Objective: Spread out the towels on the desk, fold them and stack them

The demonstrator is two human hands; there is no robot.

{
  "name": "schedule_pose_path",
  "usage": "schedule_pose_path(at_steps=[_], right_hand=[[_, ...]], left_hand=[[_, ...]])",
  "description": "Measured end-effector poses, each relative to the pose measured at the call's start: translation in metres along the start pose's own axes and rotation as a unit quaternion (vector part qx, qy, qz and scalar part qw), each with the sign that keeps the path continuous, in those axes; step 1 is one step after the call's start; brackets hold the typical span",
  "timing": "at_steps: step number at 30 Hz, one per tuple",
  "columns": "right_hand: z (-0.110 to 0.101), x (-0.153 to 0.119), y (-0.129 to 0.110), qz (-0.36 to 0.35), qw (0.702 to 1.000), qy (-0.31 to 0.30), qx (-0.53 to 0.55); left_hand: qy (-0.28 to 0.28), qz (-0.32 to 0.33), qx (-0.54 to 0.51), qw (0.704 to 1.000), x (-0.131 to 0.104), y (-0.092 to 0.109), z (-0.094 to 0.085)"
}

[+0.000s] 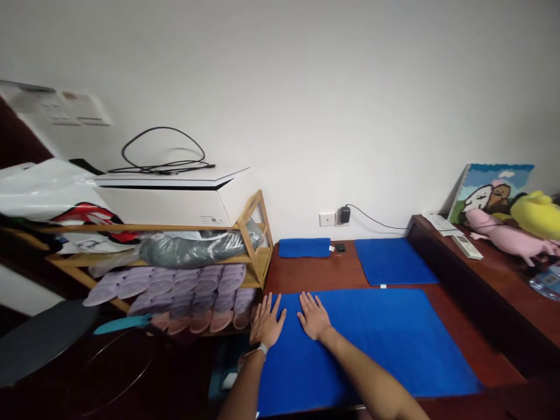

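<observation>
A large blue cloth (pixel 385 344) lies spread out on the reddish-brown wooden desk (pixel 315 274). My left hand (pixel 266 322), with a watch (pixel 256 349) on its wrist, rests flat at the cloth's left edge, fingers stretched out. Flat on the same cloth, a little to the right, is my right hand (pixel 314 316), its fingers pointing away from me. Behind them, a folded blue cloth (pixel 304 248) lies by the wall. Another blue cloth (pixel 396 261), folded into a larger piece with a small white tag, lies at the back right.
Left of the desk stands a wooden rack (pixel 256 233) with several purple slippers (pixel 184 283), a white box (pixel 170 204) and a black cable (pixel 164 169). On the raised right ledge are a remote control (pixel 467 247) and a pink plush toy (pixel 507 236). A black plug (pixel 345 214) sits in the wall socket.
</observation>
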State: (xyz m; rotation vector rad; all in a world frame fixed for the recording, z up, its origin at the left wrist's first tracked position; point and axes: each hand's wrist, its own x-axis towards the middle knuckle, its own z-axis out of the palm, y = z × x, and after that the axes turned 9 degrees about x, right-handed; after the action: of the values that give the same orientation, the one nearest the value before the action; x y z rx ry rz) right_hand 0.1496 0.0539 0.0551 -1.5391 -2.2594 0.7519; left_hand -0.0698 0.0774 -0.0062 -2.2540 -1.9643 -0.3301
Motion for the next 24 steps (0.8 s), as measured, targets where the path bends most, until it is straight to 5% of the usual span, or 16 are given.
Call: schedule_pose_path(at_steps=[4,11,14,17,24], right_hand=[[-0.030,-0.032,0.064,0.050,0.998,0.018,-0.016],[-0.127,-0.163,0.276,0.226,0.959,0.131,-0.112],[-0.154,-0.203,0.341,0.280,0.938,0.162,-0.127],[-0.164,-0.217,0.365,0.284,0.934,0.174,-0.127],[-0.159,-0.216,0.365,0.292,0.933,0.162,-0.134]], left_hand=[[-0.002,0.005,0.017,1.000,0.002,-0.003,0.001],[0.003,0.014,0.031,0.999,0.006,-0.007,0.004],[0.008,0.022,0.041,0.999,0.008,-0.012,0.007],[0.000,0.024,0.055,0.998,0.011,-0.015,0.008],[-0.037,0.005,0.056,0.998,0.010,-0.009,-0.003]])
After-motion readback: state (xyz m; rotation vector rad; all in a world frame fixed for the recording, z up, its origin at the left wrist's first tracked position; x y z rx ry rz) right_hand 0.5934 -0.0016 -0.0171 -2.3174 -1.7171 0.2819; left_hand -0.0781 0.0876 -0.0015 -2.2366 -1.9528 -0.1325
